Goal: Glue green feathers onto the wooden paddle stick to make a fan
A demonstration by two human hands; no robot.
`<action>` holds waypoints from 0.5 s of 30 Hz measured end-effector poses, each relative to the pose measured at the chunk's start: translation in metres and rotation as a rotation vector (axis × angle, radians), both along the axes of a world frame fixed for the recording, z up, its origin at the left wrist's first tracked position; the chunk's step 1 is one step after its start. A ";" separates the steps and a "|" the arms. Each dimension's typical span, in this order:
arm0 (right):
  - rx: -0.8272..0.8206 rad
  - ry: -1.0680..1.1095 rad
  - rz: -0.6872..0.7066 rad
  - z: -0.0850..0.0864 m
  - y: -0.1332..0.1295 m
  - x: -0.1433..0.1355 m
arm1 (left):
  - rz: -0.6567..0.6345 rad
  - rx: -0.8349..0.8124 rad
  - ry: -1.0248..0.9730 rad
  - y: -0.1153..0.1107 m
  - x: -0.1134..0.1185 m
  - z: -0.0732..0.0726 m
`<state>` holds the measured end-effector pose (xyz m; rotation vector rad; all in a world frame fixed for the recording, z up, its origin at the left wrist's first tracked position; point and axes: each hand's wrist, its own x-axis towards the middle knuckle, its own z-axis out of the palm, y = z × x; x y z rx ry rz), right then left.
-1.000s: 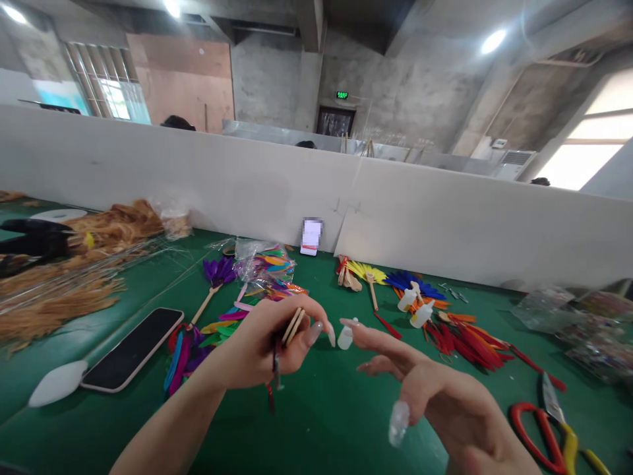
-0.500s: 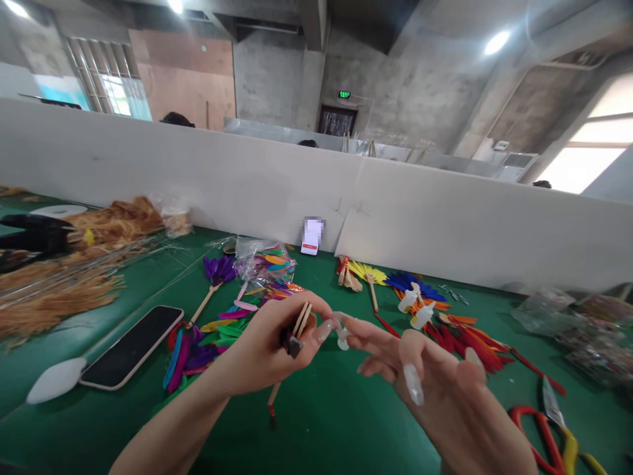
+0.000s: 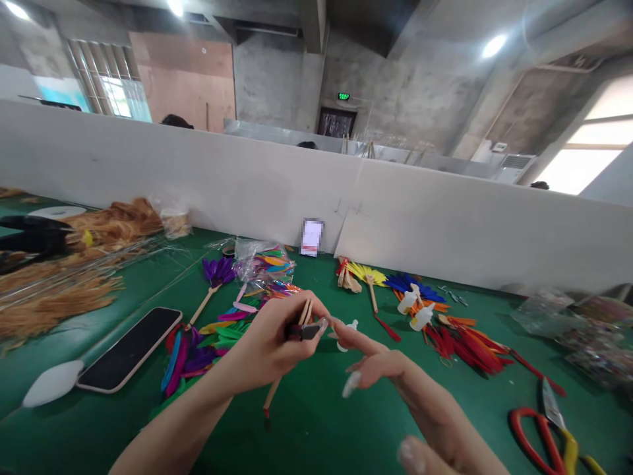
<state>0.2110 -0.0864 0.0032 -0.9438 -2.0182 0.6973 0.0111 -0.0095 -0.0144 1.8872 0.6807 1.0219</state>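
Observation:
My left hand (image 3: 277, 340) is closed around thin wooden sticks (image 3: 306, 311) and a small dark piece (image 3: 301, 331) near its thumb. Its index fingertip meets the outstretched index finger of my right hand (image 3: 390, 369), whose fingers and thumb are spread with nothing seen in them. Behind those fingertips, partly hidden, stands a small white bottle (image 3: 352, 326). Below my left hand a wooden handle with a red end (image 3: 271, 399) points down; its upper part is hidden. Loose coloured feathers (image 3: 227, 333) lie left of that hand.
Left are a black phone (image 3: 131, 349), a purple feather fan (image 3: 217, 272) and raffia-like fibres (image 3: 119, 224). Right are a yellow fan (image 3: 368, 274), glue bottles (image 3: 421, 316), red feathers (image 3: 475, 346) and scissors (image 3: 537, 429). A lit phone (image 3: 311, 236) leans against the white partition (image 3: 247, 178).
My right hand has turned, its index finger reaching to my left fingertips and its thumb swinging down and away. The dark piece has tilted flatter beside my left thumb.

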 end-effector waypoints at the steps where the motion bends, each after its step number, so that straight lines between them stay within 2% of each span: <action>1: 0.043 -0.066 -0.007 -0.001 0.005 -0.003 | 0.010 -0.014 0.005 0.001 0.000 0.000; 6: 0.156 -0.295 -0.074 -0.012 0.019 -0.014 | 0.049 -0.032 0.038 0.003 0.002 0.006; 12: 0.264 -0.390 -0.112 -0.011 -0.003 -0.012 | 0.062 -0.035 0.040 0.002 0.001 0.005; 15: 0.278 -0.396 -0.109 -0.008 -0.005 -0.013 | 0.068 -0.031 0.052 0.002 0.000 0.002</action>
